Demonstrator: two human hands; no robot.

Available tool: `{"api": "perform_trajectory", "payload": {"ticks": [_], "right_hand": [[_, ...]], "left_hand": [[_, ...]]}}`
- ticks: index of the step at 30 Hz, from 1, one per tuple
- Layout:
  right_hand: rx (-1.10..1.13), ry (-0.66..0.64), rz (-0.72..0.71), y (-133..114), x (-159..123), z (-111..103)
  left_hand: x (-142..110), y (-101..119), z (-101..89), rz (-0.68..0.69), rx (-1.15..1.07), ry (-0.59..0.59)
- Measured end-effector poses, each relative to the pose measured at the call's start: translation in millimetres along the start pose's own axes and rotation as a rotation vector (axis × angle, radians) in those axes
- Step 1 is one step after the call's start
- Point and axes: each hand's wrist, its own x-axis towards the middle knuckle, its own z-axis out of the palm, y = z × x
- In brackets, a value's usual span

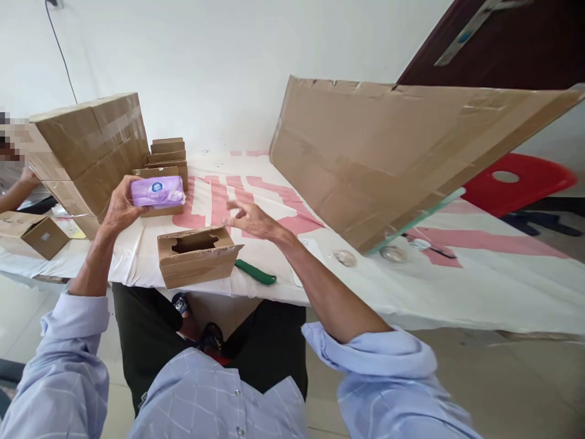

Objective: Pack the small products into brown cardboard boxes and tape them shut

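Purple plastic-wrapped pack [165, 195] with a blue oval label is held up over the left part of the table! From the far left now: another person's bare forearm [16, 192] is glimpsed at the edge, and below it a squat brown carton [48, 240] is set on the white table cover [493, 296] printed in red. Next, tall brown cardboard cases [94, 146] are stacked, their seams sealed with clear tape. Just by their right end comes the left hand [121, 207], and by it the pack is pinched at its left end, between thumb and fingers. Behind the pack, small open brown boxes [168, 146] are lined up toward the wall; the nearest is partly hidden, and whether it is being touched cannot be told. Closer in, a ragged-edged open cardboard box [196, 268] is placed by the near table edge. Over to the right hand [251, 219]: raised near that box's right end, fingers spread and loosely bent. Below it, a slim dark green object [256, 272] is laid beside the box. Farther right, a large brown cardboard sheet [356, 152] is propped aslant, and a bright red plastic chair [530, 180] is partly hidden behind it.
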Motion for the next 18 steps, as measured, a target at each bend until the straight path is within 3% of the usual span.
{"api": "perform_trajectory", "payload": {"ticks": [4, 9, 13, 18], "right_hand": [[0.094, -0.174, 0.161, 26, -2, 18], [0.187, -0.068, 0.181, 46, -3, 46], [0.282, 0.042, 0.201, 60, 1, 53], [0.436, 0.153, 0.309, 77, 4, 46]], "left_hand": [[-12, -60, 10.4, -0.059, 0.164, 0.02], [-20, -110, 36.0, -0.107, 0.323, 0.058], [-29, -131, 45.8, -0.195, 0.349, 0.013], [-54, -132, 29.9, -0.267, 0.375, -0.013]]}}
